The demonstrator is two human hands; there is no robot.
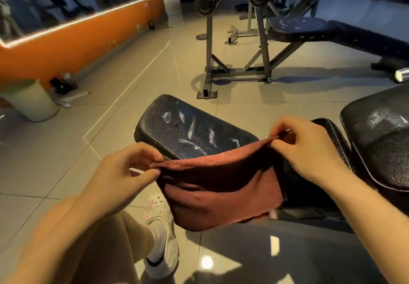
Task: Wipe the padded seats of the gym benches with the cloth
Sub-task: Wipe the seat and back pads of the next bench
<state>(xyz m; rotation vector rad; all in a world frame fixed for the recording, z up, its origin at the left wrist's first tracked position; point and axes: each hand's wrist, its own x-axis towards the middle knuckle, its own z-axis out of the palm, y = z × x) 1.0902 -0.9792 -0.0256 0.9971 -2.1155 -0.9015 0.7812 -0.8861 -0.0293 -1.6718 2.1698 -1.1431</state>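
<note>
The bench seat, black and padded with pale smears across it, runs from near the person out and to the left, its long axis slanting away from them. A second dark pad sits to the right, and another bench stands well apart across the floor. The dark red cloth hangs in front of the seat's near end, not touching its top. The left hand pinches the cloth's left top corner; the right hand pinches the right one. The seat lies just beyond both hands, so I'd judge the cloth goes forward and down.
</note>
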